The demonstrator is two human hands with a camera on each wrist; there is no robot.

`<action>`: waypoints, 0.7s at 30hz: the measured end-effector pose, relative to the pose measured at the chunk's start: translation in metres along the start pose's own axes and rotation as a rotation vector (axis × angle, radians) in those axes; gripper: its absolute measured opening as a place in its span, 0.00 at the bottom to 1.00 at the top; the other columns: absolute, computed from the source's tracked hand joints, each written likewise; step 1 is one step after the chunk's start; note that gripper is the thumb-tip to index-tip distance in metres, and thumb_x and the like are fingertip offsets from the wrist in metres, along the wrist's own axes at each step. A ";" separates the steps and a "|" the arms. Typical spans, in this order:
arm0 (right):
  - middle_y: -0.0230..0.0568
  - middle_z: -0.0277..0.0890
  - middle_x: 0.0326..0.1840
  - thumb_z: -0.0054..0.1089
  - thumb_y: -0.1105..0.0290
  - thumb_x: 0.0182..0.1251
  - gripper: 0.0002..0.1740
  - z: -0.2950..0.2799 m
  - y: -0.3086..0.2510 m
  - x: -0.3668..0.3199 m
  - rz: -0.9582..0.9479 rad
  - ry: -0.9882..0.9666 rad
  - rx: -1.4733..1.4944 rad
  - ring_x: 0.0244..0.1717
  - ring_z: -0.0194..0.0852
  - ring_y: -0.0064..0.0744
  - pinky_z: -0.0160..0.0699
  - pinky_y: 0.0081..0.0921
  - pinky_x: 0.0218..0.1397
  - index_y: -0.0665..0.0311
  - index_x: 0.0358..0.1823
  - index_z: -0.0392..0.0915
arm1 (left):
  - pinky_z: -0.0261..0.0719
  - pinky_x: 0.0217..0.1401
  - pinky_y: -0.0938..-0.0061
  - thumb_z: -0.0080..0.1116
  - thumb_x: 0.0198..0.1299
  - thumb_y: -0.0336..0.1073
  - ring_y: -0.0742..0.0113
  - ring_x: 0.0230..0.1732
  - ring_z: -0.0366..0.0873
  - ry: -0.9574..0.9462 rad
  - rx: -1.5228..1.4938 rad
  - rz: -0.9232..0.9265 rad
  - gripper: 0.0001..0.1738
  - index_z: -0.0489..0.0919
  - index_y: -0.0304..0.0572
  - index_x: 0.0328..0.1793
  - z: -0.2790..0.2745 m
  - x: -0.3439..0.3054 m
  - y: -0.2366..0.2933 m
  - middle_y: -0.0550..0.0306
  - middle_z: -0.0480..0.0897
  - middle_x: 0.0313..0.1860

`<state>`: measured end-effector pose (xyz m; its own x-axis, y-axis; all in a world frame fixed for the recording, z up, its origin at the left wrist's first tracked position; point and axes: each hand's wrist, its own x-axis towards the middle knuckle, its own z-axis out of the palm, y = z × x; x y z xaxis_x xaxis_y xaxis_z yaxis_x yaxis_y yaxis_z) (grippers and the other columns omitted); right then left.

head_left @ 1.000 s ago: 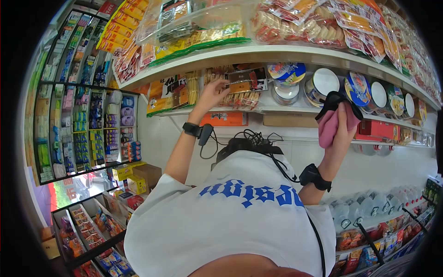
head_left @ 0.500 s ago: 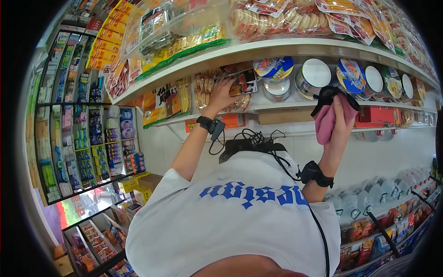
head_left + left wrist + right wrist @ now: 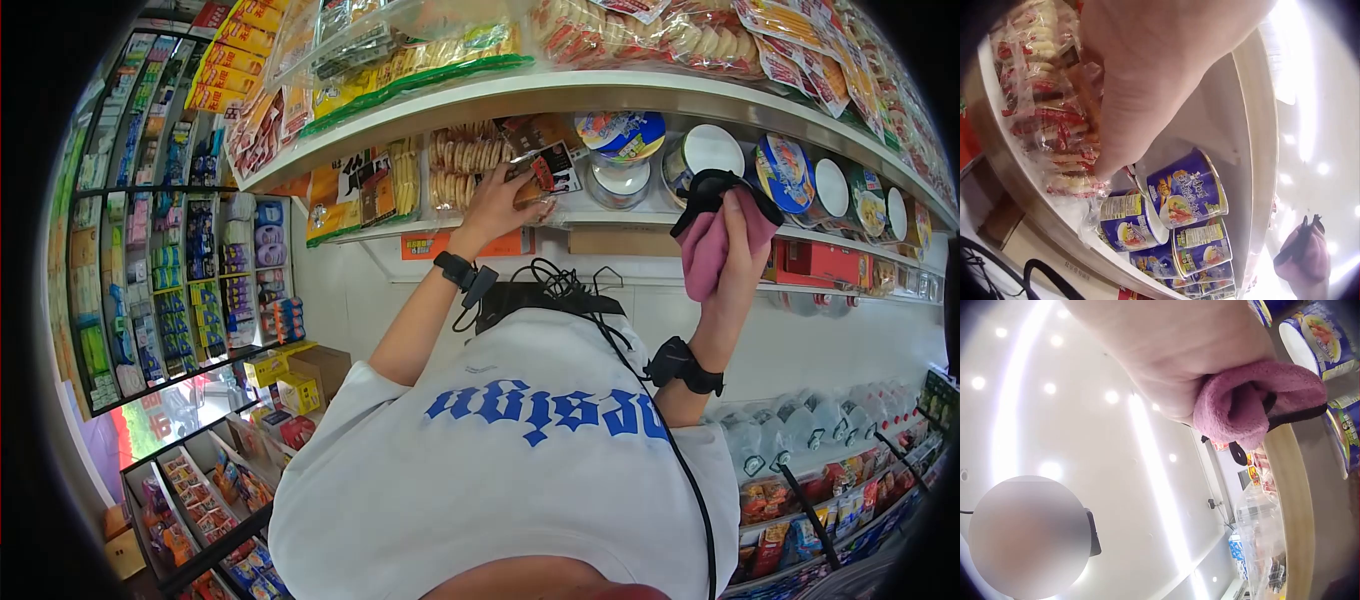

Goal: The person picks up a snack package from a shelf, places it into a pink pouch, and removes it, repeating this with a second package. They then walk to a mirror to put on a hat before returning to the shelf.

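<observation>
My left hand (image 3: 500,207) reaches onto the lower shelf, fingers spread and touching a dark packet (image 3: 552,172) with red and white print. Left of that packet lie clear-wrapped packs of round biscuits (image 3: 460,160); in the left wrist view my thumb lies right beside the biscuit packs (image 3: 1041,112), its fingertips hidden. My right hand (image 3: 738,262) is raised in front of the shelf and grips a folded pink fuzzy cloth (image 3: 705,255) with black trim. The right wrist view shows that cloth (image 3: 1235,406) bunched at the palm.
Blue instant noodle cups (image 3: 1188,187) stand to the right on the same shelf. Above it, an upper shelf edge (image 3: 590,88) overhangs my hands. Small goods fill a rack (image 3: 190,240) at left; large clear bottles (image 3: 790,430) stand low at right.
My left hand has shifted right, from over the biscuit packs and dark packet to the dark packet's front edge. My right hand still holds the pink cloth in nearly the same place.
</observation>
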<state>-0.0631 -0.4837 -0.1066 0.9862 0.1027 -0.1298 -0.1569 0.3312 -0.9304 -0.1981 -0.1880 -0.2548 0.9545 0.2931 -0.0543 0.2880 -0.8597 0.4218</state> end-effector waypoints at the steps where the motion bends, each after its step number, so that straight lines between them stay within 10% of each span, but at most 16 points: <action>1: 0.30 0.79 0.41 0.68 0.66 0.66 0.16 -0.002 0.002 0.001 0.029 -0.020 0.000 0.37 0.73 0.17 0.73 0.16 0.36 0.67 0.51 0.80 | 0.71 0.68 0.52 0.67 0.56 0.55 0.32 0.67 0.67 0.002 -0.012 0.001 0.37 0.75 0.49 0.70 0.001 0.000 -0.001 0.31 0.68 0.68; 14: 0.34 0.80 0.46 0.67 0.68 0.66 0.19 0.010 0.002 0.004 -0.023 0.005 -0.070 0.45 0.74 0.18 0.72 0.16 0.49 0.71 0.54 0.80 | 0.78 0.52 0.54 0.51 0.56 0.22 0.37 0.52 0.79 0.258 -0.173 -0.193 0.31 0.75 0.48 0.69 -0.041 -0.020 -0.031 0.38 0.81 0.54; 21: 0.34 0.80 0.46 0.67 0.67 0.67 0.18 0.023 0.003 0.014 0.070 -0.087 -0.007 0.43 0.74 0.18 0.73 0.15 0.44 0.68 0.54 0.79 | 0.78 0.49 0.48 0.53 0.54 0.22 0.35 0.51 0.79 0.262 0.130 -0.580 0.30 0.77 0.51 0.66 -0.090 -0.058 -0.127 0.38 0.81 0.56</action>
<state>-0.0506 -0.4597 -0.1037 0.9645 0.2064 -0.1648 -0.2248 0.3137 -0.9225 -0.2971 -0.0583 -0.2236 0.5953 0.8034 -0.0106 0.7739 -0.5697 0.2766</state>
